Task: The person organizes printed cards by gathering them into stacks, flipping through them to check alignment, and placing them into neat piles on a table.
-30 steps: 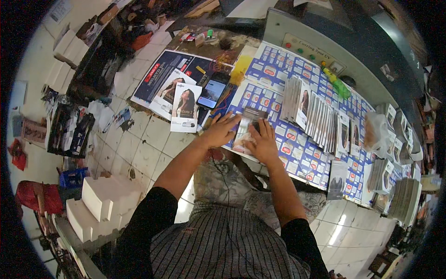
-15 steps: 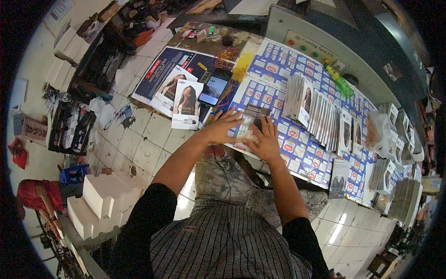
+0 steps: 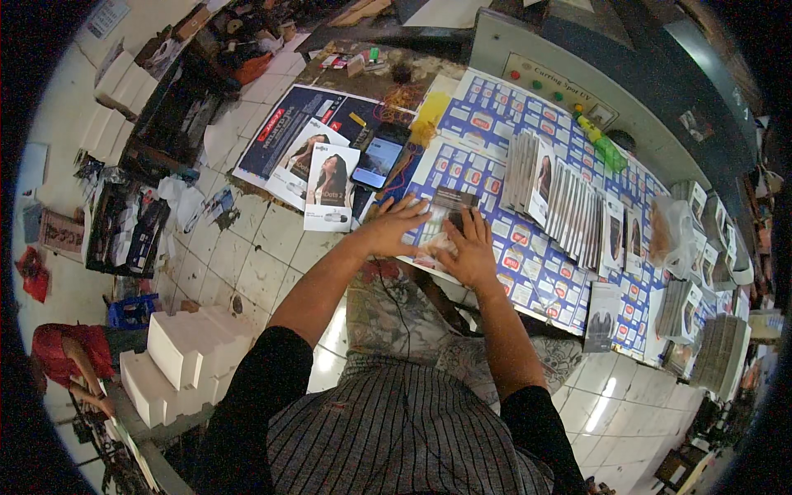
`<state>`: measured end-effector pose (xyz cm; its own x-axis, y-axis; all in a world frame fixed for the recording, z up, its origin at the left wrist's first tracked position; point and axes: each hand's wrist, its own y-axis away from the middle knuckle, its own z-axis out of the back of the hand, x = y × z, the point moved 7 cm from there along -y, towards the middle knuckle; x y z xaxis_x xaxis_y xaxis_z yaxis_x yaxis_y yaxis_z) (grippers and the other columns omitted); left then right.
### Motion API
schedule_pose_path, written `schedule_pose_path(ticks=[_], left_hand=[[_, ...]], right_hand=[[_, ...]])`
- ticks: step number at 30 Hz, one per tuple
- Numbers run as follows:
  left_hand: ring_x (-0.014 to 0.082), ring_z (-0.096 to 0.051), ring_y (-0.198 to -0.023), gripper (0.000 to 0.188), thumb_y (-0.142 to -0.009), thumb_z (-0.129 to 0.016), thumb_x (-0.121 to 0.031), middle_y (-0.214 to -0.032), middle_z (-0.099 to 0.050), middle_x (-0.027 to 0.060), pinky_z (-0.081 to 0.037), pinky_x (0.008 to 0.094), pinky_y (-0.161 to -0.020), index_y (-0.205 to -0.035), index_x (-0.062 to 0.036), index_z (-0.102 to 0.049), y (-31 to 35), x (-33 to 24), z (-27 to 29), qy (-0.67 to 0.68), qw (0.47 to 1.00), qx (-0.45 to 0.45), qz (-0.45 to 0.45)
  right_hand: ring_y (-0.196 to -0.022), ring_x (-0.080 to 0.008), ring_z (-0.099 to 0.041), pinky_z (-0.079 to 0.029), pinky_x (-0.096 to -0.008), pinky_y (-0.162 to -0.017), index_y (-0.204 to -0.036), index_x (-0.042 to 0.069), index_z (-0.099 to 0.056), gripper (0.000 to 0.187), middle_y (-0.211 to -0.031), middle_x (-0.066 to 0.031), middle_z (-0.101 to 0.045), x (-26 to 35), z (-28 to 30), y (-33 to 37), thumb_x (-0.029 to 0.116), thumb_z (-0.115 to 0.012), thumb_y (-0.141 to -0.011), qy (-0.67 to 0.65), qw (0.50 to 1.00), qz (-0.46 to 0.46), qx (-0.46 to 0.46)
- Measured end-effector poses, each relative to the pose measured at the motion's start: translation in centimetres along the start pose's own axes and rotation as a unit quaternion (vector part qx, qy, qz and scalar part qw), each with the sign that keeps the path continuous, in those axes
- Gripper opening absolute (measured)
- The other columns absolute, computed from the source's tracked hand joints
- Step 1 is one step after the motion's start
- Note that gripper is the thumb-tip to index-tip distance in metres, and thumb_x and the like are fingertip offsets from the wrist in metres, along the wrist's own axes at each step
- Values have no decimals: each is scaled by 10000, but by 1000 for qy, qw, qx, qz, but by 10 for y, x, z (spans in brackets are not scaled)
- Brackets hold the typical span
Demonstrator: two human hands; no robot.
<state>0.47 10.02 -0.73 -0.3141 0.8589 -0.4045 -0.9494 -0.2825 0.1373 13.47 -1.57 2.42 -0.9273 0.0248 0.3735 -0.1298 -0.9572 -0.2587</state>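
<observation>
Both of my hands rest on a small printed sheet or flat carton [image 3: 456, 198] near the front edge of the table. Its dark far end shows beyond my fingers, and a pale part lies between the hands; the rest is covered. My left hand [image 3: 394, 228] lies flat at its left side with the fingers spread. On the right side my right hand [image 3: 470, 251] presses down, fingers apart and pointing away from me. Two white printed cartons [image 3: 332, 188] overlap just left of my left hand, beside a lit phone [image 3: 379, 161].
A long row of standing folded cartons [image 3: 569, 202] fills the table's right half, with a green bottle [image 3: 609, 153] behind. Farther right are a clear plastic bag [image 3: 675, 239] and stacked cartons [image 3: 716, 355]. White boxes [image 3: 186, 346] stand at lower left, near a person in red [image 3: 74, 355].
My hands stay in almost the same place. At the far left, the person in red has shifted, and their arm has moved. The view has tilted very slightly.
</observation>
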Motion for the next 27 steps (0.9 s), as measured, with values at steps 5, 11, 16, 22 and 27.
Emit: schedule_pose_path(ticks=[5,11,16,22,27], left_hand=[[326,-133,-1477,905,-781,-676,-557,-1614,-149,72,-139,586,-1135,-1498,-136,-319,2,-6,5,-39,999,-2,-10],[284,-181,-1467,858,-781,-686,-531,-1606,-176,63,-207,594,-1102,-1451,-97,-372,-5,-12,9,-92,995,20,-30],[281,-196,-1460,851,-777,-697,-522,-1602,-185,58,-213,645,-1076,-1448,-111,-373,-15,-19,11,-121,991,54,-24],[346,-234,-1433,851,-752,-703,-569,-1577,-238,92,-171,692,-1068,-1468,-254,-368,-16,-35,20,-168,982,87,11],[439,-249,-1391,810,-739,-714,-566,-1525,-285,181,-149,749,-1043,-1452,-383,-379,-29,-56,30,-174,974,143,17]], right_hand=[[-1435,-383,-208,-189,-561,-1139,-1286,126,-597,621,-1526,-170,-307,0,-2,-1,501,-680,-798,3,1000,-4,5],[-1429,-388,-215,-191,-567,-1135,-1287,117,-594,626,-1517,-174,-322,0,-1,0,505,-677,-802,-4,1000,-4,-2],[-1390,-415,-277,-246,-540,-1121,-1280,99,-589,575,-1503,-206,-329,-16,10,11,427,-687,-818,-48,997,-47,-31],[-1302,-454,-372,-338,-548,-1030,-1320,39,-517,577,-1391,-257,-434,-101,73,119,269,-706,-825,167,919,-328,-143],[-1188,-390,-480,-431,-504,-933,-1370,74,-485,598,-1235,-214,-509,-110,70,132,226,-698,-832,68,952,-296,-38]])
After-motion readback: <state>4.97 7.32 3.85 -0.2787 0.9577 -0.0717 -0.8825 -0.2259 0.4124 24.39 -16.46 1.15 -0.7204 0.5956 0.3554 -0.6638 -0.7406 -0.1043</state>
